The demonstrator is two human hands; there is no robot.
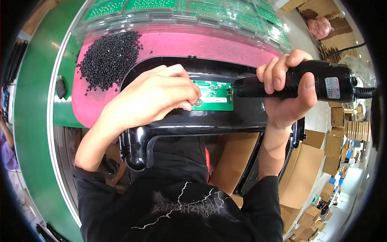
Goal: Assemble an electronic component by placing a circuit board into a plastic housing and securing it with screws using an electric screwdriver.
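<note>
My right hand (287, 109) grips a black electric screwdriver (316, 78) that lies nearly level, its nose pointing left. The nose reaches the right edge of a green circuit board (215, 104); its bit is hard to make out. The board sits inside a curved, glossy black plastic housing (193, 126). At the board's left edge is my left hand (155, 94), with its fingers bent and pressed together. A small round grey part (198, 102) shows beside those fingertips. What the left fingers hold, if anything, is hidden.
A heap of small black screws (109, 60) lies on the pink mat (86, 109) at the far left. Clear plastic trays of green boards (151, 5) stand behind the mat. Below right is an open cardboard box (300, 173). The screwdriver's cord (366, 92) runs off right.
</note>
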